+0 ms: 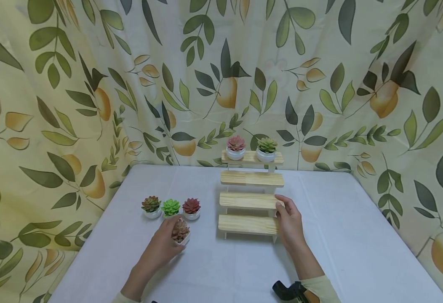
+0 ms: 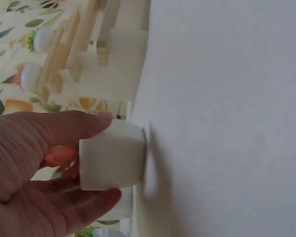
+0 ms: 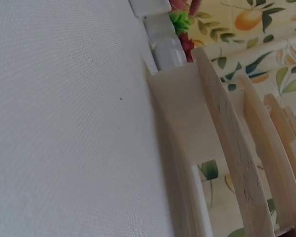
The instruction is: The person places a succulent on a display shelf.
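My left hand [image 1: 161, 242] grips a brownish-pink potted succulent [image 1: 181, 231], thumb and fingers on either side of its white pot [image 2: 113, 155]. The pot is at the tablecloth, its base at or just over the cloth. Behind it are three small succulents in white pots: brownish-green [image 1: 151, 205], bright green [image 1: 170, 207] and dark red [image 1: 191, 206]. My right hand [image 1: 291, 223] holds the right end of a step on the wooden tiered stand [image 1: 248, 225]. A pink succulent [image 1: 236, 145] and a green succulent [image 1: 267, 147] sit on the top step.
White cloth covers the table [image 1: 221, 269]. A leaf-and-fruit patterned curtain [image 1: 221, 92] hangs behind and at the sides. A black strapped device [image 1: 291, 291] sits at the right wrist. The stand's three lower steps [image 1: 252, 178] are bare wood.
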`<act>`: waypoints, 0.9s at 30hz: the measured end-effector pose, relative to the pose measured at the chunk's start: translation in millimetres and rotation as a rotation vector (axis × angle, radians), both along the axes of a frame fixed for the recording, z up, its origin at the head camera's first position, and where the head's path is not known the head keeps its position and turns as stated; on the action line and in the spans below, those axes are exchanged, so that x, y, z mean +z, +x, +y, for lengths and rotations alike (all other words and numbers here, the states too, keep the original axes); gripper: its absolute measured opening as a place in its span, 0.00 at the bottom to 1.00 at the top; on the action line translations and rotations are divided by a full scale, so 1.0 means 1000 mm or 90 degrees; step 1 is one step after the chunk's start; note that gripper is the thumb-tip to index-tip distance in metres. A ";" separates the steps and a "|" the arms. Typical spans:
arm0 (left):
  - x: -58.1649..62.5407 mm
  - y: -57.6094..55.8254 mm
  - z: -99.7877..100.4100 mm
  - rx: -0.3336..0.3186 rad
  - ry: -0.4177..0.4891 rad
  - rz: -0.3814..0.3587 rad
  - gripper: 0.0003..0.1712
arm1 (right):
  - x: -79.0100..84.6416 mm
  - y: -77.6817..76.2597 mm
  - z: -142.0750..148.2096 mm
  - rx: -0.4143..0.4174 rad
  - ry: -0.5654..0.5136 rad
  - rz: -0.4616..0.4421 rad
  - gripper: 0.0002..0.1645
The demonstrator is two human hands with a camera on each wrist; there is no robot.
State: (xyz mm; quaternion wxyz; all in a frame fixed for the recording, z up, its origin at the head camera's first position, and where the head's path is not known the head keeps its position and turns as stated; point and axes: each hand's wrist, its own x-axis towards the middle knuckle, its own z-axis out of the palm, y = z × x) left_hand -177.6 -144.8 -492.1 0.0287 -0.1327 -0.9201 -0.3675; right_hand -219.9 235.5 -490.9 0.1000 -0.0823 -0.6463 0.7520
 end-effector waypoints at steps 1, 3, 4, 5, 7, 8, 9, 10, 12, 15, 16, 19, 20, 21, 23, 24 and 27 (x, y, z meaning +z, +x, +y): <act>-0.002 0.000 -0.001 0.008 0.014 -0.007 0.53 | 0.000 0.000 0.000 0.001 0.000 0.001 0.23; -0.006 -0.001 -0.004 0.025 0.037 -0.017 0.53 | -0.001 0.000 0.000 0.002 0.001 0.000 0.23; -0.007 -0.001 -0.005 0.030 0.044 -0.019 0.53 | -0.001 0.000 0.000 0.001 0.000 0.000 0.23; -0.009 -0.001 -0.006 0.034 0.053 -0.019 0.53 | -0.001 0.000 0.000 0.001 -0.001 -0.001 0.22; -0.012 -0.001 -0.007 0.042 0.062 -0.024 0.52 | -0.001 -0.001 0.000 0.003 -0.001 -0.002 0.22; -0.013 -0.001 -0.008 0.043 0.065 -0.022 0.51 | -0.001 -0.001 0.000 0.003 -0.001 -0.002 0.22; -0.013 -0.001 -0.008 0.043 0.067 -0.020 0.51 | -0.001 -0.001 -0.001 0.002 0.000 -0.001 0.22; -0.014 0.000 -0.009 0.042 0.070 -0.017 0.51 | -0.001 -0.001 -0.001 0.001 0.000 -0.001 0.22; -0.014 0.001 -0.009 0.044 0.076 -0.011 0.49 | -0.001 -0.001 -0.001 -0.002 0.002 -0.002 0.22; -0.013 0.003 -0.008 0.049 0.083 0.006 0.48 | -0.001 -0.001 -0.001 -0.004 0.002 -0.005 0.22; -0.012 0.003 -0.008 0.050 0.085 0.012 0.47 | -0.001 -0.001 -0.001 -0.004 0.003 -0.006 0.22; -0.010 0.004 -0.007 0.055 0.100 0.017 0.46 | -0.001 -0.001 0.000 -0.003 0.005 -0.010 0.22; -0.009 0.004 -0.006 0.056 0.103 0.017 0.45 | -0.001 -0.001 0.000 -0.002 0.006 -0.010 0.22; -0.008 0.005 -0.006 0.058 0.105 0.013 0.46 | -0.001 -0.001 0.000 -0.001 0.006 -0.011 0.22; -0.005 0.004 -0.004 0.062 0.111 0.004 0.47 | -0.001 -0.001 0.000 0.000 0.005 -0.010 0.21; -0.003 0.003 -0.004 0.063 0.112 0.002 0.47 | 0.000 -0.001 0.000 -0.001 0.005 -0.009 0.21; 0.001 0.002 -0.003 0.070 0.110 0.002 0.48 | -0.001 -0.001 0.000 -0.001 0.003 -0.005 0.21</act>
